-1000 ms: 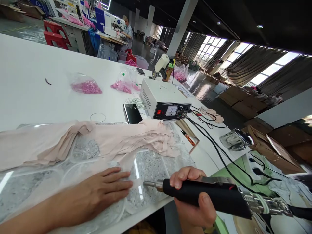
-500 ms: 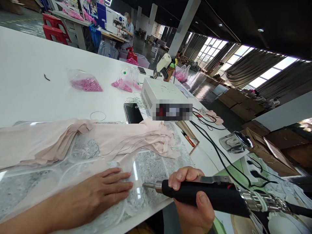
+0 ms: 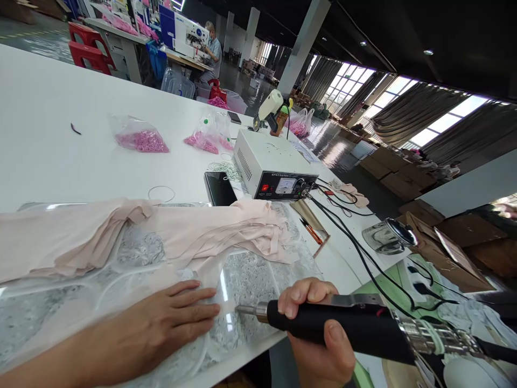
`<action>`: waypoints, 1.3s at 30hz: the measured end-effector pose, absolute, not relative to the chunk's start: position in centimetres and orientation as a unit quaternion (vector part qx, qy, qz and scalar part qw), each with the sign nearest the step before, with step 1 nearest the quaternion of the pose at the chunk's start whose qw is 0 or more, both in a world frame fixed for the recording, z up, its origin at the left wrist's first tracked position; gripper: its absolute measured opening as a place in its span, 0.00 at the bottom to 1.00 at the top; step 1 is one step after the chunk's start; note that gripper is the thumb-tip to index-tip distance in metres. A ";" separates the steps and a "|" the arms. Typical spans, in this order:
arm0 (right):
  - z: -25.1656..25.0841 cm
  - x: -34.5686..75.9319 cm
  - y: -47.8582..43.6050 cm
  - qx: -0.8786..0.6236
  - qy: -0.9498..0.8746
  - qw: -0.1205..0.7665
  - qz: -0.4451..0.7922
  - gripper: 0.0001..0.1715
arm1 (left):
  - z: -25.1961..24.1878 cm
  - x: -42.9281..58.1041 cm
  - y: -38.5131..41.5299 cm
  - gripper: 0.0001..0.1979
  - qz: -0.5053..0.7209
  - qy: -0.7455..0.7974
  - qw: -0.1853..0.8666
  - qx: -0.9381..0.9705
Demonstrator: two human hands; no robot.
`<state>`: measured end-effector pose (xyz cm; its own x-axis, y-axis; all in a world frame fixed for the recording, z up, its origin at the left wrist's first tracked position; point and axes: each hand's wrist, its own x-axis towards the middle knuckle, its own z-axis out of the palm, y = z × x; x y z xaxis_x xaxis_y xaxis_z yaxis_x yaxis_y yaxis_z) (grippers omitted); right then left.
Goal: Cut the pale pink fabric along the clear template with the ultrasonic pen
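My left hand [image 3: 173, 318] lies flat, fingers stretched out, on a thin pale pink fabric piece [image 3: 155, 280] over the clear-topped grey speckled mat [image 3: 248, 277]. Wrapped round the black body of a handheld ultrasonic welder [image 3: 319, 319] is my right hand [image 3: 319, 339]. The welder's metal tip points left and sits just off my left fingertips, at the fabric's edge; whether it touches cannot be made out. Beyond my hands, folded pale pink fabric pieces [image 3: 218, 229] lie in overlapping stacks across the mat.
A white control box [image 3: 274, 156] with a dial stands behind the fabric, black cables [image 3: 351, 237] trailing right. Near it are a phone [image 3: 220, 188], bags of pink bits [image 3: 141, 140] and a glass jar [image 3: 388, 237]. A person [image 3: 214, 51] sits at a sewing machine [image 3: 188, 35] farther back.
Both hands and the welder hold practically the same place. The view has shifted very slightly.
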<state>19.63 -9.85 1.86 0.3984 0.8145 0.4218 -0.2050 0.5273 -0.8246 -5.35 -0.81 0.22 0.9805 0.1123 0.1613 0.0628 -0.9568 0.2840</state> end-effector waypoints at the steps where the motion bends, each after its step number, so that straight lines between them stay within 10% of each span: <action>1: 1.9 19.6 -9.8 -0.353 -0.437 0.756 0.336 0.12 | 0.2 -5.4 -0.8 0.24 0.087 0.044 0.134 0.986; 39: 1.8 19.0 -8.7 -0.346 -0.459 0.751 0.324 0.10 | 0.2 -5.7 -1.1 0.27 0.129 0.056 0.167 0.976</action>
<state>18.97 -8.66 1.81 0.3680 0.8044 0.4663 -0.1689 0.5510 -0.8173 -5.66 -1.11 0.16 0.9604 0.1532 0.2326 0.0673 -0.9381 0.3399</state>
